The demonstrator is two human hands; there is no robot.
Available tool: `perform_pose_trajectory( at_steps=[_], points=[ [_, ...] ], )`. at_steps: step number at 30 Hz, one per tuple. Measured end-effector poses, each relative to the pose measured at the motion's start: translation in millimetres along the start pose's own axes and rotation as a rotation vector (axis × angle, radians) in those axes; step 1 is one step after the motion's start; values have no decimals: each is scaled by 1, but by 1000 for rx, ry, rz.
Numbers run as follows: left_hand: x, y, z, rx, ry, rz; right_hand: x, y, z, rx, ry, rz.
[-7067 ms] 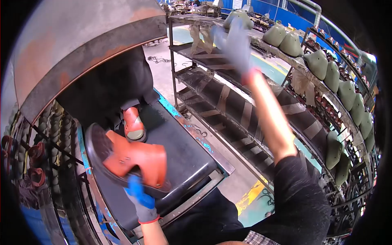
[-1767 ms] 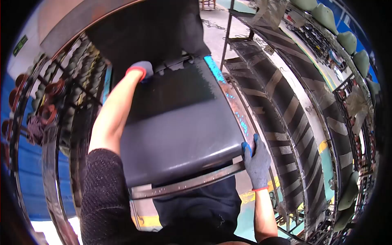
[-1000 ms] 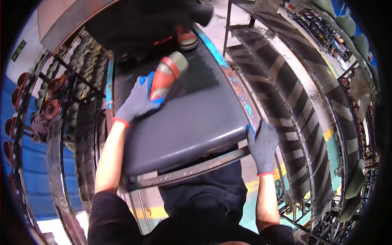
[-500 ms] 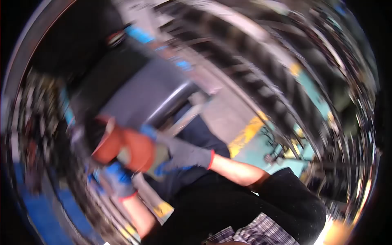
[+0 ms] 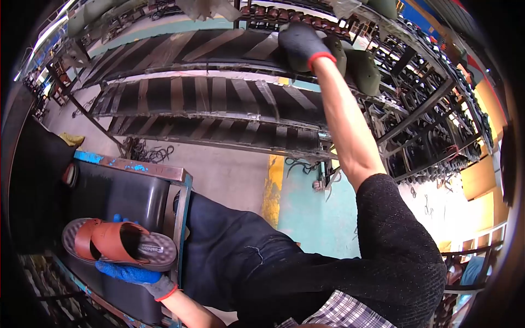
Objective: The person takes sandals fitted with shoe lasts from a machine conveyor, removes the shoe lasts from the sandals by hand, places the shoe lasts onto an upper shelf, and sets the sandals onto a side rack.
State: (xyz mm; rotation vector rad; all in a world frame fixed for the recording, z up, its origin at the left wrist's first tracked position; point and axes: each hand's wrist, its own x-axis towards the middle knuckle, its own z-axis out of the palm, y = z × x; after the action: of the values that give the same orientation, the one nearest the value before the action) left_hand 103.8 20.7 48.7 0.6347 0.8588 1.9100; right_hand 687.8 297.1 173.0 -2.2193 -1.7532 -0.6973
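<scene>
My left hand (image 5: 134,275), in a blue and grey glove with a red cuff, grips a sandal (image 5: 115,240) from below. The sandal has brown straps and a dark textured footbed with printed lettering, and its foot opening is bare. Far ahead at the rack, my outstretched right hand (image 5: 304,46), in a grey glove, is closed over an olive shoe last (image 5: 298,65), mostly hidden under the glove. Close beside it on the same shelf stands another olive shoe last (image 5: 363,72).
A dark padded conveyor belt (image 5: 117,191) in a metal frame (image 5: 183,218) runs under the sandal. Slatted rack shelves (image 5: 202,98) cross in front. More footwear fills a rack (image 5: 432,131) at right. Dark straps (image 5: 147,152) lie on the floor.
My right hand has left the sandal and reached out to the rack, where the olive last is now. The sandal stays in my left hand, over the belt. The view has turned.
</scene>
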Motion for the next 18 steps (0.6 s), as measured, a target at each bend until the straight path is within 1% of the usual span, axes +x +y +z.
perform_pose_trajectory(
  at_steps=[2,3,4,5,7,8,9,10,11,12,13,14,15,16,18],
  points=[
    [7,-4,-37,-84,-106,-57,-3,12,11,-56,57,-41],
    [8,-4,-49,-125,-153,-79,-9,7,3,22,98,27],
    [4,0,-56,-99,-125,-77,-15,2,-5,102,144,92],
    [0,6,-63,-70,-90,-71,-37,-18,-32,290,195,247],
    [-13,19,-43,-359,20,-167,-93,-89,-79,253,471,328],
    [-15,1,-51,-328,105,-94,-127,-123,-79,544,591,29],
    [-19,-17,-60,-290,190,-25,-170,-173,-83,837,538,-255],
    [-29,-24,-56,86,90,28,-213,-217,-86,938,329,-550],
    [-40,-32,-53,455,18,114,-247,-254,-90,1269,-117,-538],
    [-39,-28,-32,665,-52,152,-277,-286,-95,1535,-611,-517],
    [-39,-24,-11,870,-117,207,-302,-303,-101,1623,-802,-538],
    [-26,-10,-6,590,-28,142,-328,-320,-108,1690,-1001,-539],
    [-13,3,0,302,69,108,-344,-323,-115,1664,-834,-606],
    [-10,22,-12,-120,151,-70,-351,-324,-121,1645,-661,-662],
    [-15,37,-26,174,305,122,-356,-331,-122,1644,-460,-851]
  ],
)
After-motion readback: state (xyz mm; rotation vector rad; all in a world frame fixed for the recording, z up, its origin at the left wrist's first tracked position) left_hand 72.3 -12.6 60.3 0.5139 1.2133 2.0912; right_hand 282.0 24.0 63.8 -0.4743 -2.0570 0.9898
